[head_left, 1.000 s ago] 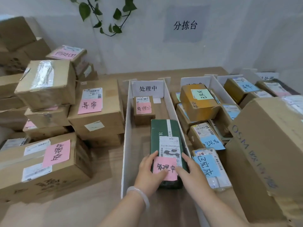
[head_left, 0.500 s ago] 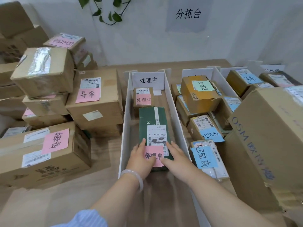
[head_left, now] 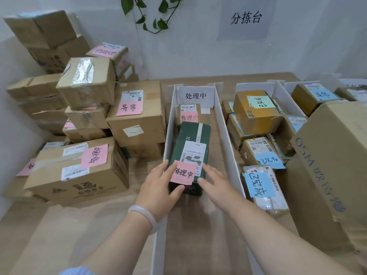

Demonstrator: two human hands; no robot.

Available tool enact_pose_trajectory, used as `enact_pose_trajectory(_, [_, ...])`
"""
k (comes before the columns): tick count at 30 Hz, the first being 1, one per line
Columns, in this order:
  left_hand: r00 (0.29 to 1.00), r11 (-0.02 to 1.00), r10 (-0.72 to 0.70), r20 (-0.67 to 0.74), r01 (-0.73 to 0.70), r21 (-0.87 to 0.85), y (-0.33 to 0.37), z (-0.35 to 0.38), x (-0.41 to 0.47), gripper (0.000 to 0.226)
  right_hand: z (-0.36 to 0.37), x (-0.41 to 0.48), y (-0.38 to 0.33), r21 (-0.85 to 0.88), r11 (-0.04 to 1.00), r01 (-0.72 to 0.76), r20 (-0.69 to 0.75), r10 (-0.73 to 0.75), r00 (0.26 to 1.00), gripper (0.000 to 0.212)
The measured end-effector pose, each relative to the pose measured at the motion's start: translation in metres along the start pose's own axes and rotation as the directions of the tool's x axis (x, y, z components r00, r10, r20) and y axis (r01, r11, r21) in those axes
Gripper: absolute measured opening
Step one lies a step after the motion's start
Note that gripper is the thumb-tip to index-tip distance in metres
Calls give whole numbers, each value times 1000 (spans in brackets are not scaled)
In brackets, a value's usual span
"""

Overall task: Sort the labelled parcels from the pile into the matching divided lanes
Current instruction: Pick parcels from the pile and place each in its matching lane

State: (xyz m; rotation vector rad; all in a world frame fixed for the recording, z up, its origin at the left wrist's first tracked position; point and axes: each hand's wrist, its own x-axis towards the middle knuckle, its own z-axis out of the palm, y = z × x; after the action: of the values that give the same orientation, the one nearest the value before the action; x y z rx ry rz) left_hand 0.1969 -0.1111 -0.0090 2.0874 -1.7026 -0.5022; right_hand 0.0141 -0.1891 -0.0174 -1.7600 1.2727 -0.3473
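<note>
A dark green parcel (head_left: 190,147) with a white shipping label and a pink note lies lengthwise in the white-walled lane (head_left: 169,124) headed by a sign reading 处理中 (head_left: 195,95). Its far end touches a small brown parcel (head_left: 188,114) with a pink note. My left hand (head_left: 158,187) holds the green parcel's near left corner, thumb under the pink note. My right hand (head_left: 215,183) has straight fingers at its near right corner. The pile of brown boxes (head_left: 95,159) with pink notes stands to the left.
The lane to the right holds several parcels with blue and green notes (head_left: 260,183). A big brown carton (head_left: 333,171) looms at the right. More lanes with parcels (head_left: 313,96) run at the far right. A wall with a sign and a hanging plant (head_left: 153,14) closes the back.
Both hands have pushed the green parcel away from me along the lane until it meets the small brown parcel. My right hand's fingers have straightened at the corner.
</note>
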Motion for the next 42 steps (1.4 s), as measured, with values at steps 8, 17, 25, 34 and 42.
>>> enact_pose_trajectory(8, [983, 980, -123, -134, 142, 139, -10, -42, -87, 75, 16, -62, -46, -248, 942, 226, 118, -202, 972, 66])
enact_pose_trajectory(17, [930, 945, -281, -237, 312, 101, -63, -94, -151, 71, 66, -104, -102, -307, 872, 382, 264, -307, 914, 69])
enact_pose_trajectory(25, [942, 956, -284, -179, 292, 16, -123, -123, -128, 68, 99, -73, -153, -348, 898, 269, 125, -240, 963, 68])
enact_pose_trajectory(34, [968, 991, -135, -211, 129, -41, -170, -219, -43, 64, 135, 9, -253, -198, 956, 217, -149, -248, 957, 68])
enact_pose_trajectory(42, [970, 982, -13, -244, -33, -187, -162, -279, 62, 68, 110, 92, -325, 175, 975, 136, -349, -68, 935, 60])
